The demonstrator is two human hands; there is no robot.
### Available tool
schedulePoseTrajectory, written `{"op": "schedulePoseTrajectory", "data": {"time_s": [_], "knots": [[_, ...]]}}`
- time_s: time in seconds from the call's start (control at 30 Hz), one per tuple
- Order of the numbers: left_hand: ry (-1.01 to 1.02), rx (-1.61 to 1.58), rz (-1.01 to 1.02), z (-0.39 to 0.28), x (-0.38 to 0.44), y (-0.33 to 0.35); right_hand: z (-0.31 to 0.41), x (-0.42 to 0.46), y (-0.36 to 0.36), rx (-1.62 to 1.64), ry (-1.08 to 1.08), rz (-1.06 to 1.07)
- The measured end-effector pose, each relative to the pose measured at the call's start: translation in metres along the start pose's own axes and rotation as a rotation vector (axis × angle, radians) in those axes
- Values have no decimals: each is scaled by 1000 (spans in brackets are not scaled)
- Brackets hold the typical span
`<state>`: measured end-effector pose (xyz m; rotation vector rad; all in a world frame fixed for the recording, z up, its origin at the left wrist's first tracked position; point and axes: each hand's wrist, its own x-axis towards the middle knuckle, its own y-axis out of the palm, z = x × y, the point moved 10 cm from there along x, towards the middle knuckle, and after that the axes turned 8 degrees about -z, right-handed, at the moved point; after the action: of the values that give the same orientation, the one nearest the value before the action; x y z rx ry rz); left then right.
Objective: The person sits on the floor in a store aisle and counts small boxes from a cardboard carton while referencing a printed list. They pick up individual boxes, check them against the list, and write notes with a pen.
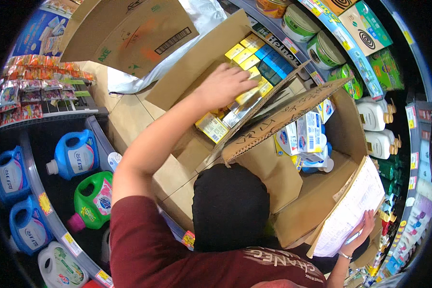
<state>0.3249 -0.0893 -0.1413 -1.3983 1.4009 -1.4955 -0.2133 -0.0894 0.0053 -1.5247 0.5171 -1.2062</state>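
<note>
My left hand (232, 84) reaches into an open cardboard box (190, 79) and rests with curled fingers on small yellow cartons (243, 57). One yellow carton (247, 95) beneath the fingers sits tilted; the hand hides whether it is gripped. Blue cartons (273, 63) stand beside the yellow ones, and a yellow-and-white carton (212, 127) lies at the near end. At the right, my right hand (360, 230) holds a stack of written paper sheets (349, 212) backed by cardboard, along with a slim white object, perhaps a pen (355, 235).
A second open cardboard box (320, 194) holds white soap packs (309, 135) and bottles. Shelves carry laundry detergent jugs (75, 153) at left, and tins (325, 50) and pump bottles (372, 115) at right. An upright cardboard flap (280, 118) bears handwriting. My black-clad knee (230, 208) is close in front.
</note>
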Motion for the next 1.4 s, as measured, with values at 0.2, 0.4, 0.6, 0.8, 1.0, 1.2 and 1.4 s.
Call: {"op": "schedulePoseTrajectory", "data": {"time_s": [0.2,0.4,0.6,0.8,1.0,1.2,1.4], "knots": [[-248,188,277,29,-85,-6,0,1,0,21,30,2],[-531,196,642,43,-94,-13,-2,-1,-2,54,76,-16],[-647,-353,329,36,-24,56,-3,0,1,19,19,-3],[-588,-350,254,18,-31,147,4,0,-1,5,22,26],[-634,-149,311,37,-19,109,-7,-3,0,15,40,18],[-727,90,-385,70,27,38,-5,0,1,2,33,12],[-963,90,-17,92,39,76,-4,1,1,25,45,4]]}}
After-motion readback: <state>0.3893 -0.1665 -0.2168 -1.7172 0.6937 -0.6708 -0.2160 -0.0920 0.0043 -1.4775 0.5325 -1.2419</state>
